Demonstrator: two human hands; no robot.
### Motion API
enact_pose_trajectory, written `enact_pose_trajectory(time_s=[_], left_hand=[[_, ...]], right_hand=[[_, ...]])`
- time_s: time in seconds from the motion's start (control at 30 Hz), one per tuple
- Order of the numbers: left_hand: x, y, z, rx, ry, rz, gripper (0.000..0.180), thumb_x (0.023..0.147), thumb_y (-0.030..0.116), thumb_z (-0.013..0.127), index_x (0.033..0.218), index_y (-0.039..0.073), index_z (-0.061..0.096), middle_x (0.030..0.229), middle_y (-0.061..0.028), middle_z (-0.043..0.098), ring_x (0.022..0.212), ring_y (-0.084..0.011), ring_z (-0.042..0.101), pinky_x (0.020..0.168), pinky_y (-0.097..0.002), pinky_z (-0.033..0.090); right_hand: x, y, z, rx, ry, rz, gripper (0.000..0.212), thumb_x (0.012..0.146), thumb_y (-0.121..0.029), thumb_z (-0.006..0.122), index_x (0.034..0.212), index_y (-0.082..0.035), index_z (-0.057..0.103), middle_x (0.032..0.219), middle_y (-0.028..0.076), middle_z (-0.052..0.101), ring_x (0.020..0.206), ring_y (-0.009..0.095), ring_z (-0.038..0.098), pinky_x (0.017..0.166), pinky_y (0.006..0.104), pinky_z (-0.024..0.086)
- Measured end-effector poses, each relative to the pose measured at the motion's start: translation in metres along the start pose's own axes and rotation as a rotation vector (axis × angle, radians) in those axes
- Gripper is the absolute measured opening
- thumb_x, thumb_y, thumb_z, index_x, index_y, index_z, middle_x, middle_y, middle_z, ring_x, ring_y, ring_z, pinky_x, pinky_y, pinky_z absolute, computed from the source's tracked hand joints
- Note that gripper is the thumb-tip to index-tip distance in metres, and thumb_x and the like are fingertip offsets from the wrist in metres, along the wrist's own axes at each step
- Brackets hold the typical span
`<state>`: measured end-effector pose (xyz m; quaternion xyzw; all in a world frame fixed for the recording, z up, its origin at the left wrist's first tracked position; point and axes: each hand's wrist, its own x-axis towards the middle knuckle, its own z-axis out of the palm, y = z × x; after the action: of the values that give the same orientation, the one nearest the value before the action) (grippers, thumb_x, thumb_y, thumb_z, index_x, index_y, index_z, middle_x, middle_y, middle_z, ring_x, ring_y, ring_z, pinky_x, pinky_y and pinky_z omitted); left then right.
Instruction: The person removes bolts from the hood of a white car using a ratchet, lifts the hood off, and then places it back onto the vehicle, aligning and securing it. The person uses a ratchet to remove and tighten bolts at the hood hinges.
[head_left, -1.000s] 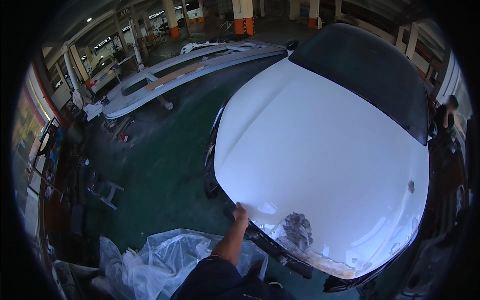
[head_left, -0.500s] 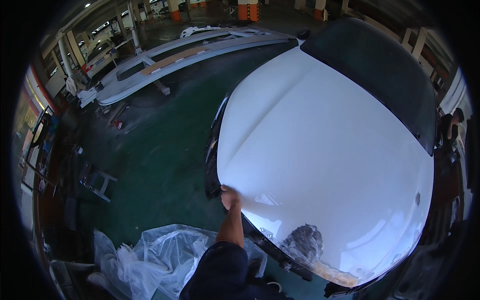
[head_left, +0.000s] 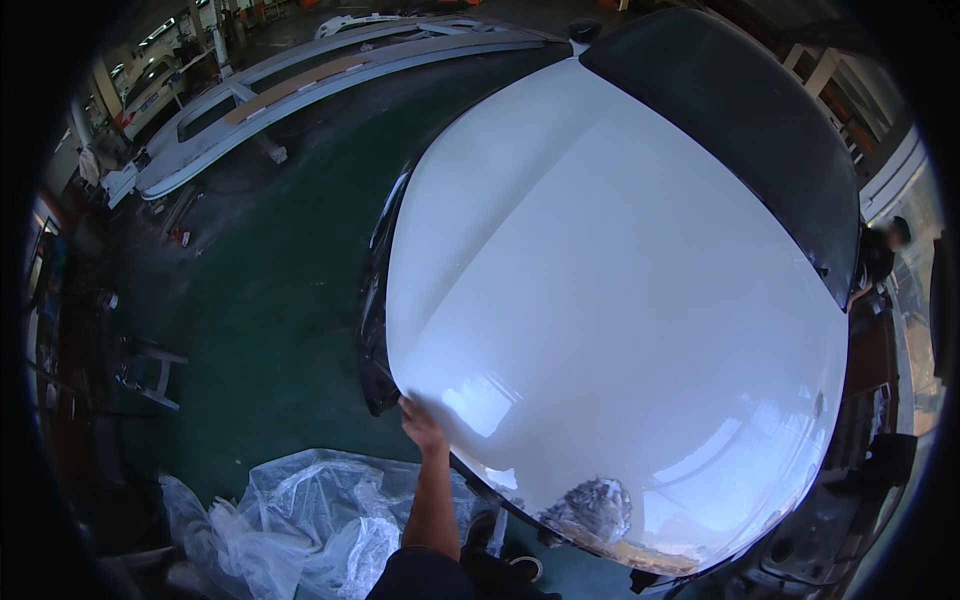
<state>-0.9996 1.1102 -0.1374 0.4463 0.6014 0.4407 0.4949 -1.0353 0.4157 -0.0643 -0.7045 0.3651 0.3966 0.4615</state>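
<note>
A large white car hood [head_left: 600,270] fills the middle and right. At its near left corner is my left hand [head_left: 424,428], with its fingers closed over the edge. Part of the fingers is hidden or blurred against the rim. Toward the hood's front edge lies a rough grey patch [head_left: 592,508], and a worn tan strip [head_left: 650,556] runs along the rim beside it. Black trim [head_left: 375,330] shows below the hood's left side. My right hand is out of view.
Crumpled clear plastic sheeting [head_left: 310,510] lies on the green floor [head_left: 270,300], left of my feet. A small grey stand [head_left: 160,375] is farther left. A long grey frame rack [head_left: 300,95] stands at the back left. Another person [head_left: 880,250] is by the windshield [head_left: 730,130] at right.
The view has turned and moved nearer, so the hood sits farther left and looks larger. My left hand remains at the hood's left front corner, with its fingers reaching slightly farther along the edge.
</note>
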Motion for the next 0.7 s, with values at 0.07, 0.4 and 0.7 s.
enact_pose_trajectory(time_s=[0.07, 0.4, 0.7], left_hand=[[0.011, 0.033, 0.025, 0.187, 0.108, -0.086, 0.070, 0.112, 0.051, 0.038, 0.111, -0.010, 0.072, 0.101, -0.0325, 0.074, 0.094, -0.0502, 0.071, 0.083, -0.0558, 0.055], [0.020, 0.057, 0.027, 0.634, 0.156, -0.216, 0.076, 0.110, 0.055, 0.031, 0.104, -0.006, 0.075, 0.106, -0.0305, 0.075, 0.100, -0.0502, 0.072, 0.089, -0.0604, 0.057], [0.081, -0.022, 0.036, 0.625, 0.101, -0.065, 0.067, 0.109, 0.049, 0.038, 0.098, -0.007, 0.074, 0.117, -0.0244, 0.075, 0.106, -0.0401, 0.074, 0.094, -0.0512, 0.059]], right_hand=[[0.001, 0.009, -0.011, -0.006, 0.017, 0.047, 0.058, 0.099, -0.048, 0.074, 0.143, -0.014, 0.056, 0.116, 0.015, 0.073, 0.088, 0.036, 0.075, 0.065, 0.0496, 0.061], [0.055, 0.030, -0.075, 0.123, -0.211, 0.172, 0.058, 0.099, -0.047, 0.074, 0.143, -0.015, 0.056, 0.116, 0.015, 0.073, 0.087, 0.036, 0.076, 0.064, 0.0501, 0.061], [-0.098, 0.017, -0.016, -0.310, 0.257, -0.633, 0.041, 0.100, -0.038, 0.067, 0.114, -0.001, 0.075, 0.095, 0.014, 0.078, 0.085, 0.025, 0.076, 0.079, 0.0381, 0.060]])
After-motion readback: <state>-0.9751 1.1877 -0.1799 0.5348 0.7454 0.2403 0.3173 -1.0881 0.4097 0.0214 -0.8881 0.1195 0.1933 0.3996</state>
